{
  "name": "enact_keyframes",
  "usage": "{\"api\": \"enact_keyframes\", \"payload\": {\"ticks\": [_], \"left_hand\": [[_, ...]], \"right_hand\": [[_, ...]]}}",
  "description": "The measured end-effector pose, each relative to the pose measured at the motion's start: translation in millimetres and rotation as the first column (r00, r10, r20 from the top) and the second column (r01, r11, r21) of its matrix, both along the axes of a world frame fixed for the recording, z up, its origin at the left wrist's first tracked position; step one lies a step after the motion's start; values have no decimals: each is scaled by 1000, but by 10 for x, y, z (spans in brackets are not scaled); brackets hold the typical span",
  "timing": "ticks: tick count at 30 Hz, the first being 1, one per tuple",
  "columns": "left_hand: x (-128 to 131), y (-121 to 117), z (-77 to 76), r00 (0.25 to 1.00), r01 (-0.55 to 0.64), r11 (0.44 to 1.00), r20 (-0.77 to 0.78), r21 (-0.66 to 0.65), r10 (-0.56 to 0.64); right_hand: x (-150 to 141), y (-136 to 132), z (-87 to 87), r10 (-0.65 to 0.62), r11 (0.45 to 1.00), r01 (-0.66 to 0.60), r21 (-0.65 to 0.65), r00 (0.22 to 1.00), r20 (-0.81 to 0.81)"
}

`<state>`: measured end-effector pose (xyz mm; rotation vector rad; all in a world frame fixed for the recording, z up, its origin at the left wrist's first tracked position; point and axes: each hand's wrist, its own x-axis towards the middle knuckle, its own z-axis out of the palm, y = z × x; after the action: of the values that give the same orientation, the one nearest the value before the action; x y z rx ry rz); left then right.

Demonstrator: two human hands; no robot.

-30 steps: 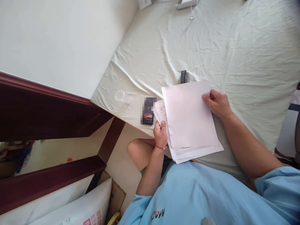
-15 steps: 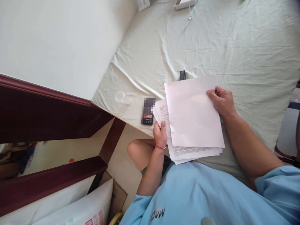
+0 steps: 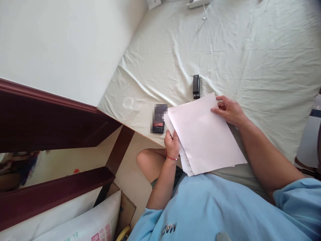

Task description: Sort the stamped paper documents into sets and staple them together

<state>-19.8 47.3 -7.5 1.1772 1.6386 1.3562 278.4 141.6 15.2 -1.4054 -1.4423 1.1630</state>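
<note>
My left hand [image 3: 172,144] grips a stack of printed sheets [image 3: 185,164] at its left edge, thumb on top. Over that stack lies a blank sheet of paper [image 3: 205,134], tilted and covering most of the print. At its upper right corner, my right hand [image 3: 229,110] pinches the blank sheet between thumb and fingers. Just beyond the paper's top edge, a black stapler [image 3: 196,87] rests on the pale cloth [image 3: 263,67]. Left of the papers is a dark device [image 3: 158,118], partly blurred out.
A clear round lid or ring [image 3: 128,103] lies near the cloth's left edge. At the back, a white box-like device [image 3: 198,3] has a cable [image 3: 204,17]. Dark red wooden furniture [image 3: 50,117] and a white printed sack [image 3: 95,221] stand to the left.
My right hand has brought the blank sheet left and down onto the stack, turning it to a slant. The stapler now shows fully. My left hand has barely moved.
</note>
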Motion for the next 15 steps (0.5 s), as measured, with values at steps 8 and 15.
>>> {"api": "enact_keyframes", "payload": {"ticks": [8, 15], "left_hand": [[34, -17, -6, 998, 31, 999, 61, 36, -33], [0, -1, -35, 1000, 14, 999, 4, 28, -14]], "right_hand": [[8, -3, -11, -88, 996, 88, 4, 996, 13], [3, -8, 36, -266, 962, 263, 67, 963, 33]]}}
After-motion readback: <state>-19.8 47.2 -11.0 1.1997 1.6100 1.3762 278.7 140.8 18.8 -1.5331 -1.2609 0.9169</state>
